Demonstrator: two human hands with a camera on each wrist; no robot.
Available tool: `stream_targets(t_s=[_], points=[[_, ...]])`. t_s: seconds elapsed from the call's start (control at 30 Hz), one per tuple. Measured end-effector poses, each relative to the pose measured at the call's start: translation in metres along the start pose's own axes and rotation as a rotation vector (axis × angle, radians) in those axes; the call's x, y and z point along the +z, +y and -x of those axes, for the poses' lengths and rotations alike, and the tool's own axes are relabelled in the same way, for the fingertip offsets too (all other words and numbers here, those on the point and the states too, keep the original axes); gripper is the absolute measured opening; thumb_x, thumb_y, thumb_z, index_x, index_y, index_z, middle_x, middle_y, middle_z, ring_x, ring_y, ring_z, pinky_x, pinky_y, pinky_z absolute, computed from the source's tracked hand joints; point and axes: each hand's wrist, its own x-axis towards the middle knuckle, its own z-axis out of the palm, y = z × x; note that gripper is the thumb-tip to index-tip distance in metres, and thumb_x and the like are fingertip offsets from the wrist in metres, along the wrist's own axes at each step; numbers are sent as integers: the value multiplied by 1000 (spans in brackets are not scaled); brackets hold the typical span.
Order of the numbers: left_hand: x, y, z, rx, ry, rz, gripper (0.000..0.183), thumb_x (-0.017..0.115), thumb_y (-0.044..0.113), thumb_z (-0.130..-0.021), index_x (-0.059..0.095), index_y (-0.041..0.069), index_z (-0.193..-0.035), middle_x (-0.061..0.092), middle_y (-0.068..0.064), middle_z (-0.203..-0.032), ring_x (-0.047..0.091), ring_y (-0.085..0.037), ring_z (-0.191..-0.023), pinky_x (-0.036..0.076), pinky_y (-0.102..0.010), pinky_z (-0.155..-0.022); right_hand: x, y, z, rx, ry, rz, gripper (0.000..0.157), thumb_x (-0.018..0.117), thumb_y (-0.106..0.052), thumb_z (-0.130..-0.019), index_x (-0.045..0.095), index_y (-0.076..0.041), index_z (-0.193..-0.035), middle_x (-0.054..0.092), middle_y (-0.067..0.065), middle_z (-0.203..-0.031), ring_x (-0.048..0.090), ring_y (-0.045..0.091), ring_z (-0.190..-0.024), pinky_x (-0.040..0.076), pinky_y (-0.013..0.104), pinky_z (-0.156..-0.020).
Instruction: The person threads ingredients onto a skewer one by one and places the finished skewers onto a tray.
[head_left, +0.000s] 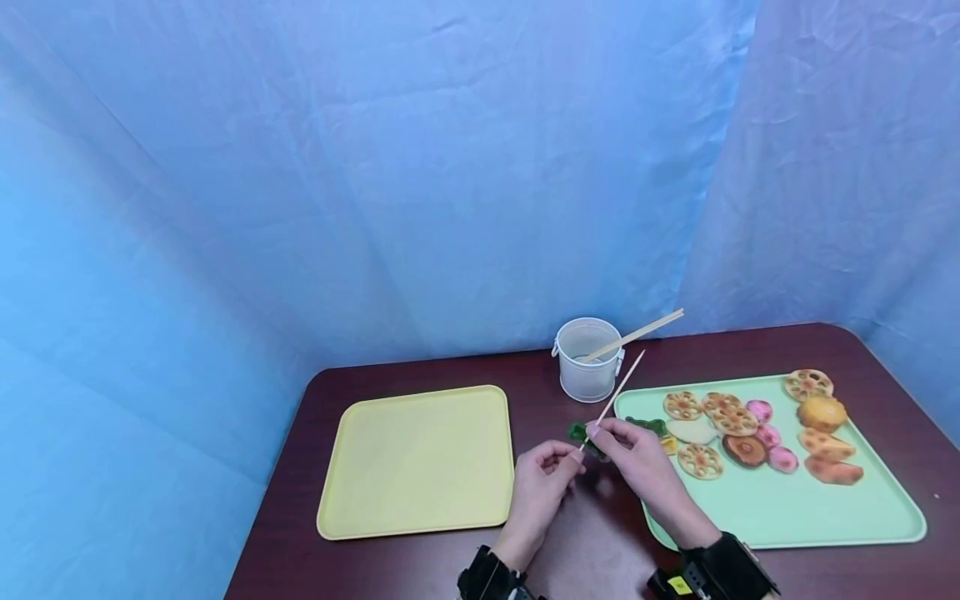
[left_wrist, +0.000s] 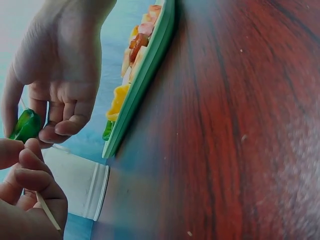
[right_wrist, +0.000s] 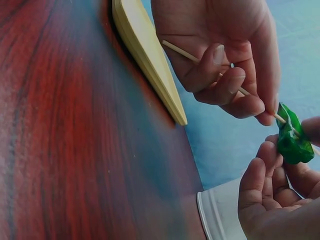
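Note:
In the head view my left hand (head_left: 542, 487) pinches a thin wooden skewer (head_left: 622, 383), whose far end points up and to the right. My right hand (head_left: 645, 467) holds a glossy green pepper piece (head_left: 576, 432). Seen from the right wrist, the skewer (right_wrist: 182, 52) passes through the green pepper piece (right_wrist: 295, 147), and its tail end runs between the left hand's curled fingers (right_wrist: 200, 75). The right thumb and fingers grip the piece from its far side. From the left wrist, both hands nearly meet at the pepper piece (left_wrist: 26, 126).
On the right, a green tray (head_left: 780, 521) bears lotus root slices (head_left: 701, 462), a mushroom (head_left: 746, 450), pink balls (head_left: 783, 459) and other pieces. A yellow tray (head_left: 420, 467) lies left. Behind the hands stands a white bucket (head_left: 588, 385) with wooden skewers (head_left: 637, 333) leaning in it.

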Motion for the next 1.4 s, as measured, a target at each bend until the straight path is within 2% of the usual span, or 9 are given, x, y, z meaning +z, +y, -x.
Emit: stream_targets(t_s=[0.17, 0.43, 0.57, 0.73, 0.87, 1.0, 1.17, 1.3, 1.4], points=[[0, 0, 0, 32, 6, 32, 15, 67, 14, -87, 68, -1, -87, 66, -3, -70, 51, -12, -54, 36, -18, -45, 5, 1, 0, -32, -3, 27, 47, 59, -47, -91, 70, -7, -111, 67, 4, -109, 58, 17, -86, 47, 36, -79], [0, 1, 1, 39, 24, 60, 18, 68, 14, -86, 65, -4, -86, 64, -3, -70, 50, -6, -53, 34, -15, -45, 5, 2, 0, -83, -28, 27, 43, 59, -45, -92, 70, -7, -109, 67, 4, -105, 60, 17, -86, 48, 33, -77], [-1, 2, 1, 33, 33, 65, 19, 68, 15, -87, 65, -4, -87, 66, -9, -71, 50, -9, -53, 34, -16, -44, -8, -1, -1, -122, -27, 43, 46, 55, -45, -94, 67, -5, -115, 68, 8, -104, 64, 21, -87, 51, 37, -79], [-6, 1, 0, 35, 53, 68, 19, 67, 13, -86, 65, -5, -86, 67, -13, -72, 51, -9, -52, 34, -16, -44, -35, -5, -5, -186, -6, 81, 48, 50, -41, -98, 64, -1, -120, 68, 17, -105, 65, 21, -92, 53, 37, -80], [-11, -1, -1, 28, 58, 80, 18, 67, 11, -86, 64, -7, -86, 66, -11, -72, 51, -9, -53, 35, -16, -45, -56, -4, -8, -260, 49, 258, 45, 50, -40, -98, 66, -4, -120, 69, 12, -102, 65, 16, -89, 52, 31, -75], [-15, -2, 0, 14, 56, 82, 20, 68, 12, -86, 63, -7, -86, 66, -15, -74, 51, -9, -55, 35, -16, -46, -72, 3, -12, -344, 108, 469, 39, 53, -41, -97, 70, -10, -112, 71, 4, -98, 64, 14, -86, 50, 34, -72], [-16, -3, 1, 1, 60, 94, 20, 68, 12, -86, 63, -8, -87, 66, -20, -76, 51, -9, -55, 35, -15, -46, -81, 12, -17, -440, 79, 645, 36, 58, -42, -94, 72, -10, -105, 69, 3, -97, 65, 22, -85, 51, 42, -71], [-15, -4, 0, -6, 67, 99, 20, 67, 12, -87, 63, -8, -87, 66, -13, -74, 51, -9, -54, 35, -16, -45, -84, 19, -20, -550, 47, 801, 33, 70, -35, -86, 72, -6, -102, 69, 9, -101, 61, 36, -103, 48, 52, -83], [-14, -4, 0, -11, 66, 103, 20, 67, 13, -87, 63, -7, -87, 66, -9, -73, 51, -9, -54, 35, -16, -46, -85, 22, -20, -586, 28, 876, 30, 75, -30, -80, 72, -7, -100, 68, 12, -104, 53, 42, -115, 42, 56, -92]])
